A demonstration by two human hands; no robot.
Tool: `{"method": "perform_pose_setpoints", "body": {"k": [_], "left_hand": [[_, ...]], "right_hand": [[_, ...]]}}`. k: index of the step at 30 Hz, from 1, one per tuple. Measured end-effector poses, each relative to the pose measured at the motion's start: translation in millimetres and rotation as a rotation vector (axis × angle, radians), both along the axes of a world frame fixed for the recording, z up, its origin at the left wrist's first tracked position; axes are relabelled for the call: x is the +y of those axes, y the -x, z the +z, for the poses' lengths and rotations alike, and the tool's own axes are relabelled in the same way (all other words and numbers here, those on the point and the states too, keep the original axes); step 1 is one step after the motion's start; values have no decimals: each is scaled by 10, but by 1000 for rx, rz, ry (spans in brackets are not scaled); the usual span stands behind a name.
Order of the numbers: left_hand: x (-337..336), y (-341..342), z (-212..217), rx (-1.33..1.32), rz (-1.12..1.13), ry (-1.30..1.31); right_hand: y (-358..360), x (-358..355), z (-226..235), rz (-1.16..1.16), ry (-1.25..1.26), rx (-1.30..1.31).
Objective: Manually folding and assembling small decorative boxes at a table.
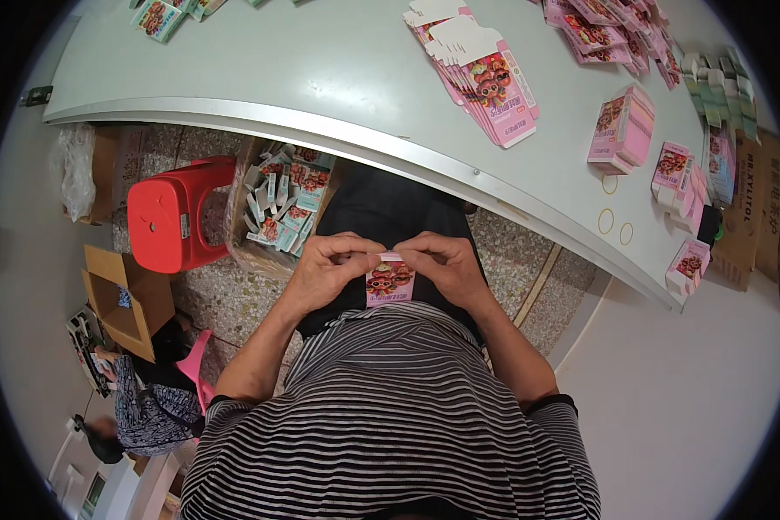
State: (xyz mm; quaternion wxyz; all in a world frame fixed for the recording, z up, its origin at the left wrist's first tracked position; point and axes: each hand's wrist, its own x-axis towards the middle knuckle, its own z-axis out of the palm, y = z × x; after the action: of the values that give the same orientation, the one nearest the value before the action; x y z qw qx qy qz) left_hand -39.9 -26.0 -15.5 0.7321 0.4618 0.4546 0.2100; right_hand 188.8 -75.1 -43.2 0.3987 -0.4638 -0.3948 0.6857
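Pink small carton (pixel 390 282) being pinched at its top by both left hand (pixel 328 270) and right hand (pixel 449 267), flat blanks (pixel 492 87) waiting mid-table, finished boxes (pixel 622 128) near the right edge.

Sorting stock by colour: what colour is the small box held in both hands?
Pink, with a cartoon picture on its front: the small box, seen in the head view.

The small pink box (pixel 390 282) looks like glossy printed card. The far table (pixel 260 69) is smooth and matt, edged in metal. The red stool (pixel 178 212) at left is shiny plastic.
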Motion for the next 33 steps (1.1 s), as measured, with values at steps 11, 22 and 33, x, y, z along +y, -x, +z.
{"method": "perform_pose_setpoints", "body": {"k": [11, 22, 33], "left_hand": [[-24, -33, 14, 54, -21, -104], [-80, -80, 95, 61, -47, -42], [-66, -80, 31, -14, -75, -20]], "right_hand": [[40, 13, 54, -29, -86, -80], [-57, 375, 318, 211, -41, -253], [-61, 369, 273, 194, -34, -192]]}}
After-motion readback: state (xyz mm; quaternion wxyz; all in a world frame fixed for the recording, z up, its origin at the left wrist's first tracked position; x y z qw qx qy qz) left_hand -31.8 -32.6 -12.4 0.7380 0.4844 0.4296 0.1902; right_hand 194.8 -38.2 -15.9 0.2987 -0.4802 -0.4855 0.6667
